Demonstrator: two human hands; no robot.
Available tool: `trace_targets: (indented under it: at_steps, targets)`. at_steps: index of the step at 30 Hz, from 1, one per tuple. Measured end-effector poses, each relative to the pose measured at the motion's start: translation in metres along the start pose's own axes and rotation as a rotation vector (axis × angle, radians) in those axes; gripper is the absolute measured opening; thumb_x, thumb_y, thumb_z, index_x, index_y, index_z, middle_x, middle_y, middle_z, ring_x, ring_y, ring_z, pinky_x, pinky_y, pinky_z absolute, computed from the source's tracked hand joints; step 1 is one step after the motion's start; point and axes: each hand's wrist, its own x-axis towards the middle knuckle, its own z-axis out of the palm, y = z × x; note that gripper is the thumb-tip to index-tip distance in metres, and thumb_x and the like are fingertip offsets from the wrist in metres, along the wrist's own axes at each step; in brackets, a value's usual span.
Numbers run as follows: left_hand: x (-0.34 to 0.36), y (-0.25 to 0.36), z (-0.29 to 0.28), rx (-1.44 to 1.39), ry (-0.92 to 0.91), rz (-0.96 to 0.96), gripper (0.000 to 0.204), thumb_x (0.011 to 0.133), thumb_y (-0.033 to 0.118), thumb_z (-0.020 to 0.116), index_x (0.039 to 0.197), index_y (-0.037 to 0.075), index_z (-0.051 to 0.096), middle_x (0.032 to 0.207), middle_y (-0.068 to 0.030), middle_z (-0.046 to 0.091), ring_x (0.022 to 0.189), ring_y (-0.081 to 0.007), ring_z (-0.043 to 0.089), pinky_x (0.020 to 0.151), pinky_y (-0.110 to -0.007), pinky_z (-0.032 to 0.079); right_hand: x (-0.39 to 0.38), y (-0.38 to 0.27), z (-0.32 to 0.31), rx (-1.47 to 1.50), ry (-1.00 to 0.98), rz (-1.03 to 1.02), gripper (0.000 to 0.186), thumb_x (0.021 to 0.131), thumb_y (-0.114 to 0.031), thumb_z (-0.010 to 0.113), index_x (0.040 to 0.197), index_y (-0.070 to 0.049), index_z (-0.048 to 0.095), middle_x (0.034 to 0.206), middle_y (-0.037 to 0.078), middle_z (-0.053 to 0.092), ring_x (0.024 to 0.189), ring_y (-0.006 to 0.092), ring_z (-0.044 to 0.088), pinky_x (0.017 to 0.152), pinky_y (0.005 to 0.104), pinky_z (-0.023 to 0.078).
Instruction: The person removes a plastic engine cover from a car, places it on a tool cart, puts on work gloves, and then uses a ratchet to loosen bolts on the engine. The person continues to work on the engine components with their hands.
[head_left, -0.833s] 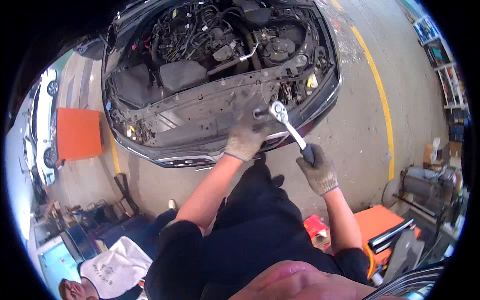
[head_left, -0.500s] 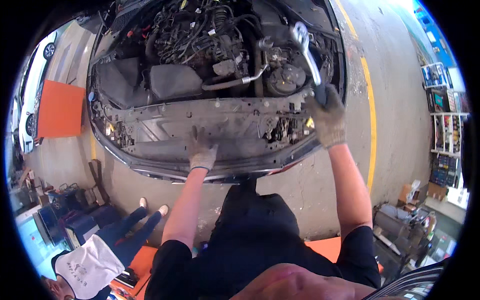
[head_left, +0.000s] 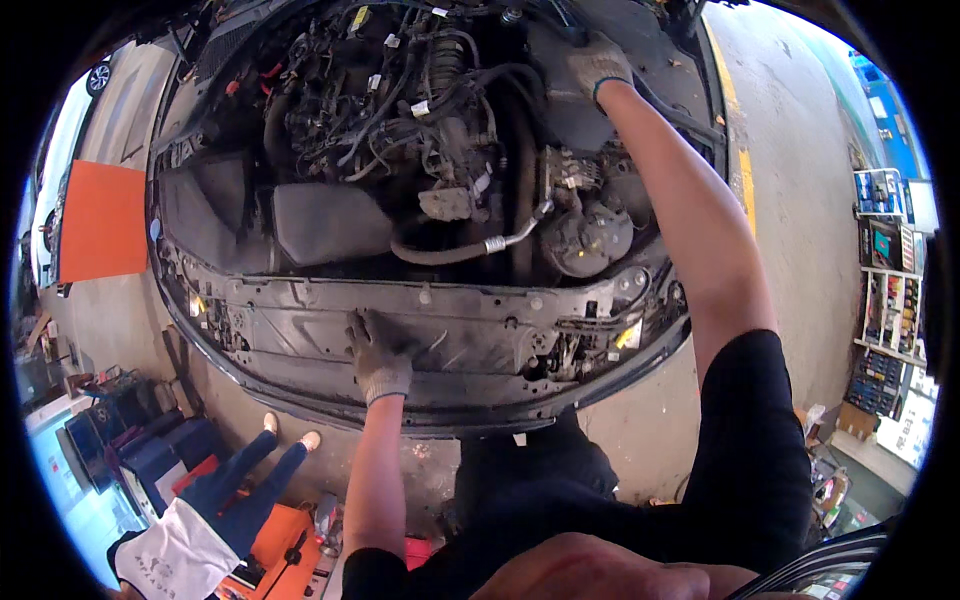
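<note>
My left hand [head_left: 378,358], in a knit work glove, lies with fingers apart on the dark front panel [head_left: 275,312] of an open car bonnet bay. My gloved right hand [head_left: 598,62] reaches into the far right of the engine bay, closed on the ratchet [head_left: 565,22], whose head is mostly out of sight at the top edge. Below that arm are a round dark housing [head_left: 585,238] and a bent metal-ended hose [head_left: 448,250]. The engine [head_left: 350,120], with its cables and hoses, fills the middle, and a black cover [head_left: 330,222] sits at its front left.
An orange panel [head_left: 102,220] and a white car [head_left: 96,85] are at left. A co-worker [head_left: 185,535] is at lower left among tool boxes and an orange cart [head_left: 280,540]. Shelves of tools [head_left: 880,310] line the right side, beyond a yellow floor line.
My right hand has carried the ratchet up and forward, deep into the bay. My left hand has moved left from near the ratchet's head onto the front panel.
</note>
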Motion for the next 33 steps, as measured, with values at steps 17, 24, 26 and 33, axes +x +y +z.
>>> trace_targets:
  at_steps: [17, 24, 26, 33]
  targets:
    - [0.006, -0.008, 0.009, 0.089, -0.012, 0.004, 0.109, 0.074, 0.041, 0.083, 0.157, 0.004, 0.022, 0.164, -0.0232, 0.018, 0.15, -0.0415, 0.022, 0.123, -0.051, 0.022, 0.045, -0.048, -0.02, 0.632, -0.069, 0.386, 0.071, 0.089, -0.061, 0.051, 0.134, -0.007, 0.06, 0.137, 0.024, 0.058, 0.129, 0.0381, 0.054, 0.109, 0.0447, 0.043]
    - [0.005, 0.002, -0.003, 0.045, -0.036, -0.039, 0.112, 0.074, 0.045, 0.083, 0.157, 0.004, 0.021, 0.164, -0.0228, 0.017, 0.151, -0.0407, 0.018, 0.123, -0.05, 0.02, 0.067, -0.065, -0.006, 0.585, -0.212, 0.279, 0.045, 0.093, -0.037, 0.053, 0.127, -0.011, 0.068, 0.138, 0.018, 0.06, 0.129, 0.035, 0.057, 0.105, 0.0437, 0.047]
    - [0.002, -0.003, 0.001, 0.016, -0.009, -0.048, 0.113, 0.073, 0.046, 0.083, 0.157, 0.003, 0.022, 0.163, -0.0231, 0.018, 0.151, -0.0411, 0.018, 0.123, -0.05, 0.019, 0.071, -0.09, -0.018, 0.543, -0.281, 0.263, 0.043, 0.092, -0.035, 0.053, 0.124, -0.012, 0.069, 0.138, 0.015, 0.06, 0.127, 0.0346, 0.058, 0.103, 0.0439, 0.048]
    - [0.007, -0.004, 0.0, 0.003, -0.014, -0.015, 0.111, 0.073, 0.045, 0.084, 0.157, 0.004, 0.024, 0.163, -0.0238, 0.019, 0.15, -0.0429, 0.021, 0.122, -0.053, 0.02, 0.095, -0.104, -0.022, 0.104, -0.347, -0.151, 0.035, 0.084, -0.03, 0.061, 0.11, -0.011, 0.075, 0.116, 0.016, 0.07, 0.107, 0.0328, 0.068, 0.09, 0.0444, 0.054]
